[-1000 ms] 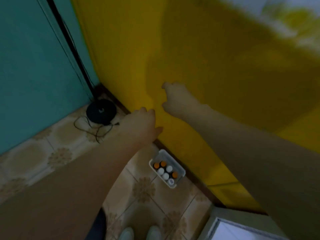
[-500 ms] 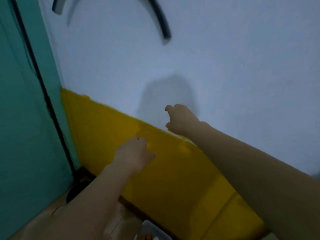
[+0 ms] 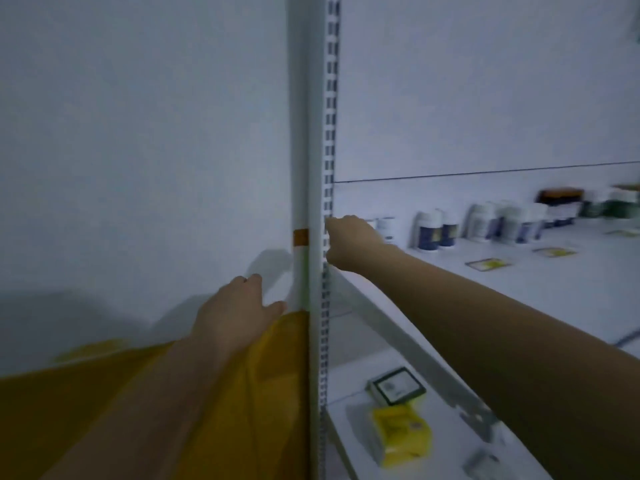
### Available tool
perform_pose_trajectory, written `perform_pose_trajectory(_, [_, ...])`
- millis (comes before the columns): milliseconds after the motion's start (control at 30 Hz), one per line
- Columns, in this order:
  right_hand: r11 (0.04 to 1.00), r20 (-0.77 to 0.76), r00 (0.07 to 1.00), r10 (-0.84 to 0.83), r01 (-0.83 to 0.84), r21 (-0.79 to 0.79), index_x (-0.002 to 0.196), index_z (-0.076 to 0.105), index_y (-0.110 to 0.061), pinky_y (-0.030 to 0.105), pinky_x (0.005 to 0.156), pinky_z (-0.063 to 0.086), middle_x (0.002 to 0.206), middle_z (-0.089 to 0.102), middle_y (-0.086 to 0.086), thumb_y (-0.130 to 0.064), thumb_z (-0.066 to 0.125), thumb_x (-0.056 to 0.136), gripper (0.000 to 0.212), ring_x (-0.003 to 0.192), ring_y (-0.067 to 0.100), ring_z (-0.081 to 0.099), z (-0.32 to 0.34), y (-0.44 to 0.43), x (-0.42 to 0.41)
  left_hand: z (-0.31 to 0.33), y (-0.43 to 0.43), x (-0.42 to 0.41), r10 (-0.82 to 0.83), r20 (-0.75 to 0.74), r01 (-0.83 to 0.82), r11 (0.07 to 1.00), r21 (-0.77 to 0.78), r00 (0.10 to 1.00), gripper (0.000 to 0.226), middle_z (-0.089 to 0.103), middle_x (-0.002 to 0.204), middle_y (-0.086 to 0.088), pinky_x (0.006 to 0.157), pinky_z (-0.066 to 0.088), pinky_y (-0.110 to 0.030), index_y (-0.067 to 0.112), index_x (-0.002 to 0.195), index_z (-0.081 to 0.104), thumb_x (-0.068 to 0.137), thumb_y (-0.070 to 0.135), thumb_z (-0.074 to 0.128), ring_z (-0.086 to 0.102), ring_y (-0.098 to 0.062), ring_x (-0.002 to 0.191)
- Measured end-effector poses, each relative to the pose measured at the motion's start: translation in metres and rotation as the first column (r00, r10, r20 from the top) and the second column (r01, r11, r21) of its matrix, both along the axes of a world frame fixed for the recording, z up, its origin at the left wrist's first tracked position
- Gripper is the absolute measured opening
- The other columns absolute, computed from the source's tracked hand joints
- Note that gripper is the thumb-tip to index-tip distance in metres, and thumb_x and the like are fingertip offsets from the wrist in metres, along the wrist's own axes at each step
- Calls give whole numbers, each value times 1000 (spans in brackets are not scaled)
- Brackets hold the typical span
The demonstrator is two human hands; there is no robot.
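Since 1 s ago the view has swung up from the floor and right along the wall. Both hands have climbed off the yellow band (image 3: 52, 410), so I judge the work now concerns the slotted upright (image 3: 329, 133). Nearest, a yellow box (image 3: 401, 434) lies on the lower shelf (image 3: 346, 420), right of the upright. The left hand (image 3: 235, 313) lies flat, fingers straight, on the white panel (image 3: 138, 168) just left of the upright. Farther, the right hand (image 3: 349, 242) meets the upright's right edge. Its fingers are hidden, so I cannot tell whether they pinch it. Bottles (image 3: 429, 230) stand beyond.
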State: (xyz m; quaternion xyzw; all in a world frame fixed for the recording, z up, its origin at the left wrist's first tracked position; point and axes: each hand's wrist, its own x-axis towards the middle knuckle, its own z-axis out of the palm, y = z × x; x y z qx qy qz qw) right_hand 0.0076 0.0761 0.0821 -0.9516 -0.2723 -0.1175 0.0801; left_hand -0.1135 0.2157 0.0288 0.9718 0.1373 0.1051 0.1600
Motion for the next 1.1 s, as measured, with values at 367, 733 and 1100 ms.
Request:
perform_pose_trajectory(367, [828, -1, 831, -556, 554, 84, 127, 47, -7, 35, 77, 47, 119, 55, 15, -12, 50, 90, 37, 106, 31, 54, 26, -357, 3, 46, -322, 101, -585, 94, 585, 810, 30, 806, 72, 44, 142, -4, 98, 43, -36, 18, 140, 37, 85, 62, 50, 46, -21, 125])
perform_pose_trajectory(733, [555, -33, 558, -829, 829, 71, 128, 49, -9, 32, 81, 49, 119, 57, 14, -11, 48, 87, 40, 108, 31, 55, 22, -674, -18, 32, -632, 146, -798, 15, 797, 603, 30, 602, 59, 54, 127, -5, 79, 43, -28, 16, 129, 47, 86, 56, 53, 53, -20, 110])
perform_pose_trajectory(1100, [399, -115, 401, -909, 916, 44, 128, 48, -8, 35, 74, 54, 108, 59, 10, -6, 45, 87, 41, 92, 26, 60, -5, -881, 49, 6, -862, 252, -896, -38, 896, 438, 77, 442, 41, 57, 106, -6, 77, 49, -31, 14, 112, 53, 88, 47, 55, 58, -24, 96])
